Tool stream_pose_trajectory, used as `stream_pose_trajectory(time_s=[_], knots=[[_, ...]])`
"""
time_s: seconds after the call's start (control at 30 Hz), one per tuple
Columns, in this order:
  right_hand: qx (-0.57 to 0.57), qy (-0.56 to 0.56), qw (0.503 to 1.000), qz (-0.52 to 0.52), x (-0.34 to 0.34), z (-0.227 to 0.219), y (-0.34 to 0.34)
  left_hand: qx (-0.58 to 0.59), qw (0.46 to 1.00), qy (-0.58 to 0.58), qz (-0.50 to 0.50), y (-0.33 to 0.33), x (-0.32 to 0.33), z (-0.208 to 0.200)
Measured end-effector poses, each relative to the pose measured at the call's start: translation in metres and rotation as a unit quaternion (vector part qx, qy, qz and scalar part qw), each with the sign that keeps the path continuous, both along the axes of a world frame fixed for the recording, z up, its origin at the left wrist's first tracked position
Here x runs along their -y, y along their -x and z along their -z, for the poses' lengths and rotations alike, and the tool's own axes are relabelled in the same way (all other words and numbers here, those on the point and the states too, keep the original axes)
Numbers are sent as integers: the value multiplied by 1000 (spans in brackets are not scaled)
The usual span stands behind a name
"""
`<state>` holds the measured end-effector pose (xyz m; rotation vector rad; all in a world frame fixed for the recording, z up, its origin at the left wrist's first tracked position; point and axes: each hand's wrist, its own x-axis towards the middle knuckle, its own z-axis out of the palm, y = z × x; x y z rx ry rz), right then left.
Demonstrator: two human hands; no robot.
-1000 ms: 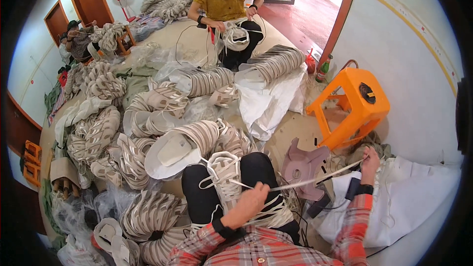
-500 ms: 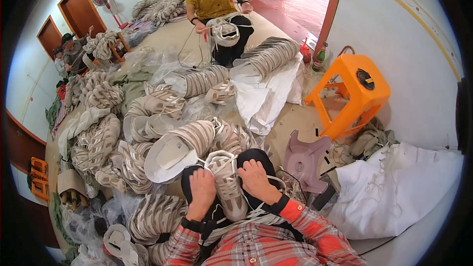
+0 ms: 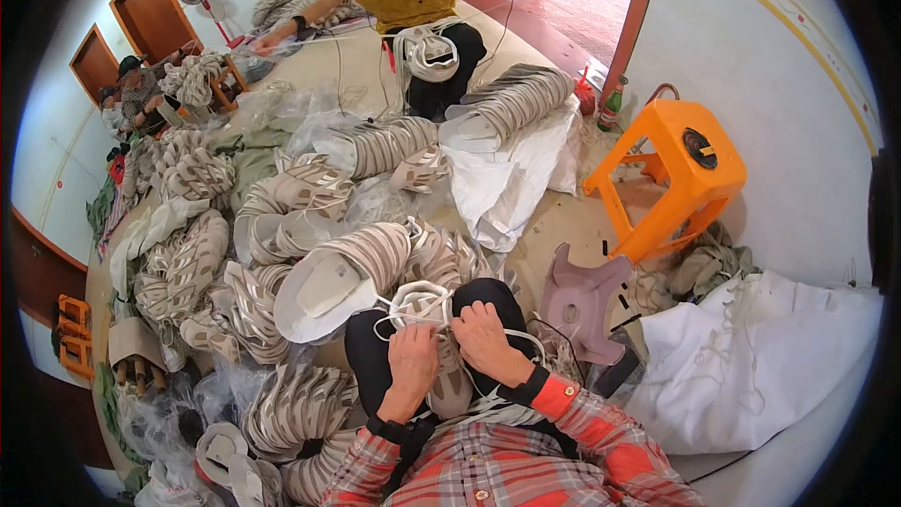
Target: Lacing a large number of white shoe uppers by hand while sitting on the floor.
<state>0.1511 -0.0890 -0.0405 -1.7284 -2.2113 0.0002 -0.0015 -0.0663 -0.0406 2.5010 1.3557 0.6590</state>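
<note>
Since a second earlier my right hand (image 3: pixel 485 338) had come back from its long pull out toward the orange stool (image 3: pixel 671 169), and both hands had closed in on the pale shoe piece (image 3: pixel 441 357) lying on my lap. My left hand (image 3: pixel 413 361) pinched its near edge; the right gripped the white cord (image 3: pixel 404 305) just beyond it. I judged the lacing stitch half done (the loop looked slack). Next it would need another firm draw. Stacked soles (image 3: pixel 338 272) lay just past my left hand.
</note>
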Motion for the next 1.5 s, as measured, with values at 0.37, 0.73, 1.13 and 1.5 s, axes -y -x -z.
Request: stream_pose_trajectory(time_s=[0.37, 0.73, 1.13, 1.5], knots=[[-146, -15, 988, 51, -4, 18, 5, 182, 819, 539, 67, 17, -32, -15], [-220, -17, 974, 56, -3, 21, 11, 163, 765, 621, 53, 18, -41, -18], [-197, -14, 977, 86, -5, 19, 16, 60, 840, 525, 122, 1, -72, -12], [-73, -11, 997, 4, 8, -5, -10, -299, 933, -38, 194, 10, -55, -46]])
